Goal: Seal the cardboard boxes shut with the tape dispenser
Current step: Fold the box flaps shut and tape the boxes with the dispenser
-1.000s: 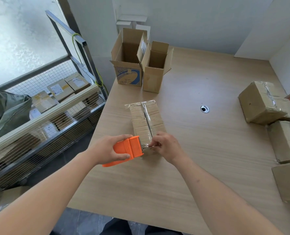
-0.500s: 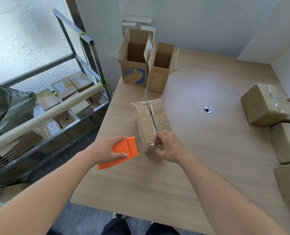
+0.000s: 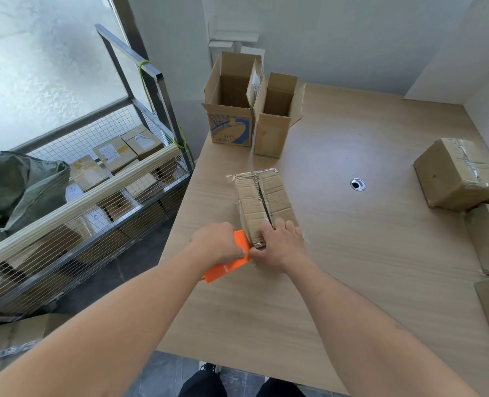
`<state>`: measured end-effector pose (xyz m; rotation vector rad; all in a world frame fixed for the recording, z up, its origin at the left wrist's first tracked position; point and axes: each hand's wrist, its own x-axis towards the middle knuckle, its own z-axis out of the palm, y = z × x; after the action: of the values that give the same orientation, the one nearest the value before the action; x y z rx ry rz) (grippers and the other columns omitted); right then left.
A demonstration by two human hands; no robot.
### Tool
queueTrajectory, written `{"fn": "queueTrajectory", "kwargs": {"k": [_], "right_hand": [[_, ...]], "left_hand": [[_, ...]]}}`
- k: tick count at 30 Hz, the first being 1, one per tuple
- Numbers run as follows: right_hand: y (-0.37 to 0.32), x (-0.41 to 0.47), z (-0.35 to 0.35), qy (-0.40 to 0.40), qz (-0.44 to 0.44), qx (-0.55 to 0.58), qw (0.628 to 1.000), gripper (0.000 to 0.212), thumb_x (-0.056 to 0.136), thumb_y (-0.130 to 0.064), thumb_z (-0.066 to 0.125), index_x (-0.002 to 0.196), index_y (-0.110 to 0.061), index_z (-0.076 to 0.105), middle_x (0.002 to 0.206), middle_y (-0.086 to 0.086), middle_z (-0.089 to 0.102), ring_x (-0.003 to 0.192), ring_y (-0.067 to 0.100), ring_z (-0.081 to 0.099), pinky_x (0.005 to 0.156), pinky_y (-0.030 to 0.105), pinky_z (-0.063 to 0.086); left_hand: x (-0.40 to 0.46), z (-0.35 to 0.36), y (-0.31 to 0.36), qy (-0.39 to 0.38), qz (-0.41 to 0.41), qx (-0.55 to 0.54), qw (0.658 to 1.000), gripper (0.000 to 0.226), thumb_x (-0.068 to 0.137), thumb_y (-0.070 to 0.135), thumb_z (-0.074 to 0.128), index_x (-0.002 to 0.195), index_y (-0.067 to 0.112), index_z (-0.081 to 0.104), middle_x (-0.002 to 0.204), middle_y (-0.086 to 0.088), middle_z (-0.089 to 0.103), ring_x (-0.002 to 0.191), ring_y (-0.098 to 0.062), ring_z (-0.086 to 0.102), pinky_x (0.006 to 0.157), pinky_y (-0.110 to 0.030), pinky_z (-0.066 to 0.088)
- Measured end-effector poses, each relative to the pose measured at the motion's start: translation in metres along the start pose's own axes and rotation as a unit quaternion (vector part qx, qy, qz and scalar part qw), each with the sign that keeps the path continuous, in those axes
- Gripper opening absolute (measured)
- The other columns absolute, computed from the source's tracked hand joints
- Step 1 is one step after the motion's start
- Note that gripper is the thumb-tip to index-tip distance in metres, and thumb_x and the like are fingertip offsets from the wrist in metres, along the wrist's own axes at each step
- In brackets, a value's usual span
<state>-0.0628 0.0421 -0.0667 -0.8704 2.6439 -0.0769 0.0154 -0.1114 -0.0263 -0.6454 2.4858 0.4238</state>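
1. Object location: the cardboard box (image 3: pixel 262 206) being sealed lies on the table (image 3: pixel 352 267), near its left edge, with clear tape along its top seam. Two open boxes (image 3: pixel 252 110) stand at the far edge; taped boxes (image 3: pixel 455 179) sit at the right.
2. Hand state: the left hand (image 3: pixel 219 243) grasps the orange tape dispenser (image 3: pixel 232 257), which sits against the near end of the box. The right hand (image 3: pixel 280 247) rests on that near end with fingers laid over the top edge, pressing down; it does not appear to clench anything.
3. Risk, tape bond: if the tape end is not pressed flat over the near corner, it can lift and leave the seam open.
4. Risk, cutting edge: the right thumb lies just beside the dispenser. A sharp pull can drag the blade across it.
5. Risk, box shift: the box is light in appearance. A sideways tug can slide it toward the table edge if the right hand eases off.
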Motion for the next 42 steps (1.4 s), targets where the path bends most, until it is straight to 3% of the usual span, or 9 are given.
{"fn": "queueTrajectory", "kwargs": {"k": [6,9,12,16,20,28,36,39,42], "right_hand": [[-0.002,0.001,-0.001,-0.003,0.006,-0.001,1.0,0.061,0.077,-0.069,0.06,0.117,-0.025,0.05,0.117,0.007,0.048,0.114,0.032,0.042,0.097,0.042,0.032],[-0.005,0.0,0.001,0.005,0.007,-0.003,1.0,0.058,0.076,-0.069,0.059,0.116,-0.026,0.05,0.117,0.007,0.049,0.114,0.032,0.043,0.098,0.043,0.033],[-0.005,0.0,0.003,0.014,0.004,0.004,1.0,0.057,0.074,-0.069,0.057,0.114,-0.028,0.049,0.116,0.006,0.048,0.112,0.031,0.042,0.098,0.043,0.033],[-0.003,0.002,0.003,0.013,0.004,0.005,1.0,0.06,0.073,-0.069,0.055,0.116,-0.028,0.049,0.116,0.005,0.048,0.113,0.031,0.042,0.1,0.043,0.033],[-0.001,0.0,0.008,0.023,0.001,-0.001,1.0,0.062,0.072,-0.07,0.057,0.117,-0.028,0.049,0.115,0.004,0.048,0.112,0.03,0.043,0.099,0.043,0.034],[-0.002,-0.001,0.015,0.066,-0.004,-0.02,0.998,0.062,0.075,-0.07,0.058,0.116,-0.025,0.047,0.113,0.004,0.047,0.108,0.03,0.043,0.096,0.043,0.034],[0.002,-0.002,0.018,0.066,-0.003,-0.018,0.998,0.067,0.078,-0.072,0.058,0.123,-0.025,0.045,0.117,0.004,0.047,0.112,0.03,0.042,0.099,0.042,0.033],[0.005,-0.001,0.017,0.051,-0.008,-0.019,0.998,0.068,0.08,-0.076,0.056,0.124,-0.026,0.045,0.119,0.004,0.047,0.113,0.03,0.042,0.099,0.042,0.033],[0.007,0.0,0.013,0.029,-0.015,-0.015,0.999,0.072,0.08,-0.081,0.053,0.125,-0.026,0.045,0.121,0.003,0.047,0.115,0.029,0.042,0.101,0.042,0.034]], "left_hand": [[-0.015,0.0,0.039,0.081,-0.015,0.126,0.989,0.035,0.089,0.039,0.066,0.119,0.02,0.062,0.119,-0.003,0.067,0.112,-0.026,0.065,0.077,-0.031,0.044],[-0.015,0.012,0.038,0.039,-0.042,0.17,0.984,0.033,0.09,0.015,0.065,0.123,0.016,0.065,0.123,-0.003,0.068,0.114,-0.025,0.066,0.087,-0.035,0.054],[-0.013,0.03,0.012,0.033,-0.072,0.131,0.988,0.033,0.09,0.017,0.062,0.122,0.017,0.065,0.119,-0.003,0.07,0.111,-0.026,0.068,0.076,-0.031,0.048],[-0.012,0.046,-0.016,0.095,-0.069,0.048,0.992,0.046,0.098,0.038,0.058,0.136,0.019,0.039,0.114,-0.007,0.067,0.107,-0.03,0.066,0.071,-0.034,0.04],[-0.003,0.053,-0.028,0.154,-0.038,-0.02,0.987,0.066,0.101,0.035,0.052,0.154,0.022,0.014,0.109,-0.011,0.068,0.099,-0.034,0.067,0.07,-0.037,0.042],[0.029,0.102,-0.054,0.129,-0.02,-0.046,0.99,0.086,0.098,0.029,0.053,0.16,0.031,-0.007,0.11,-0.02,0.063,0.099,-0.039,0.062,0.085,-0.046,0.047],[0.032,0.118,-0.05,0.067,0.012,-0.109,0.992,0.089,0.094,0.02,0.054,0.159,0.043,-0.003,0.093,-0.014,0.055,0.088,-0.035,0.06,0.081,-0.043,0.052],[0.034,0.106,-0.053,0.082,0.027,-0.088,0.992,0.076,0.087,0.027,0.055,0.155,0.036,0.023,0.096,-0.015,0.065,0.095,-0.038,0.064,0.083,-0.042,0.053],[0.035,0.087,-0.055,0.135,0.031,-0.112,0.984,0.047,0.083,0.029,0.05,0.129,0.024,0.051,0.094,-0.016,0.068,0.095,-0.041,0.064,0.08,-0.045,0.054]]}}
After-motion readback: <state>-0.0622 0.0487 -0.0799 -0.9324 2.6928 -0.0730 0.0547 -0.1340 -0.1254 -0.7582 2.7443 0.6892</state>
